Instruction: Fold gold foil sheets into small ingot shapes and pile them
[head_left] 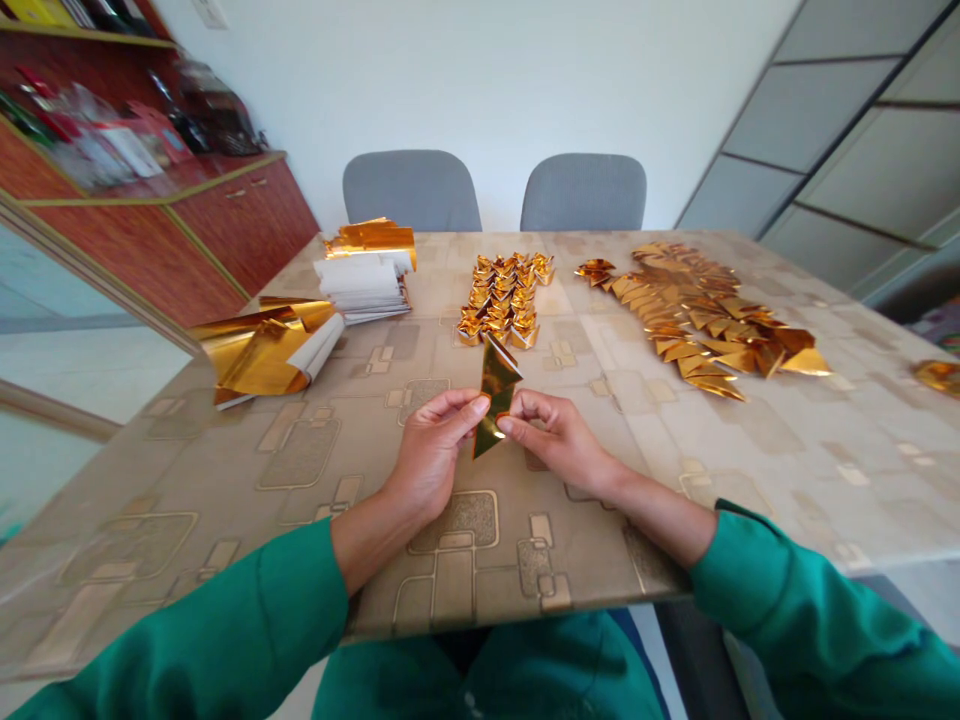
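A folded piece of gold foil paper (498,374) is held upright above the table, its two ends pointed. My left hand (439,440) pinches its left edge between thumb and fingers. From the other side, my right hand (559,437) grips the same piece near its lower right edge. Just beyond it stand rows of folded gold paper shapes (501,300). To the right lies a spread pile of flat folded gold pieces (694,310).
Gold foil sheets (259,350) lie loosely at the left, beside a stack of white-backed sheets (367,285). A patterned cloth covers the table (300,530). Two grey chairs (412,190) stand behind it. One gold piece (941,376) rests at the far right edge.
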